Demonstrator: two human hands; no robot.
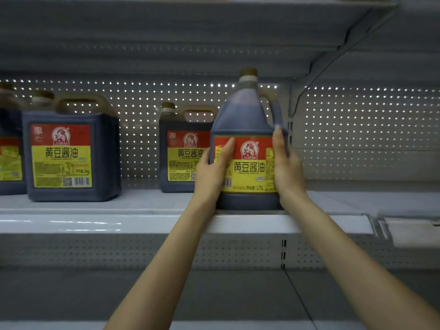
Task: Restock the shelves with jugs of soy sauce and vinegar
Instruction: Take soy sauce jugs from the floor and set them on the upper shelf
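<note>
Holding the round jug [247, 120] of soy sauce with both hands, upright, base at the front edge of the middle shelf [95, 222]; it looks set down, but I can't confirm contact from this angle. Left hand [212, 170] is clamped on the jug's left side and right hand [288, 167] on its right side. The jug is squeezed between them at the height of its label [250, 163]. Fingers [228, 146] of the left hand: one digit lies up across the label's left edge and the rest go round the side. Right hand is the same, with one digit up the right edge of the label and the others wrapped behind. I cannot tell how spread the hidden ones are. The brown cap [248, 72] is on top and the handle [276, 110] faces back-right. Just behind and left of it, partly covered by the left hand, stands a square jug [181, 148] with the same red-yellow label. Further left on the same shelf is a larger square jug [71, 153], well apart from the held one. Another jug [9, 158] is cut off at the frame edge, just beside the larger one. The perforated back panel [357, 129] runs behind everything. There is an upper shelf [166, 32] overhead and a lower shelf [214, 294] below the forearms. A white tag holder [414, 232] sits on the shelf lip at far right.
</note>
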